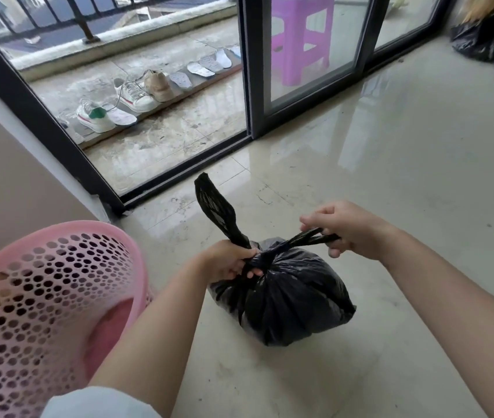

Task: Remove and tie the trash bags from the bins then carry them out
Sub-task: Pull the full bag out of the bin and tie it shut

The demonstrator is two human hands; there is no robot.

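Note:
A full black trash bag sits on the glossy tiled floor in front of me, its neck gathered into a knot. My left hand grips one twisted tail at the knot; that tail sticks up and away. My right hand grips the other tail, stretched taut out to the right. A pink perforated bin lies tilted at the lower left, with no bag in it.
A sliding glass door stands open to a balcony with sneakers and insoles along a ledge. A purple stool shows behind the glass. A second black bag sits on the floor at the far right.

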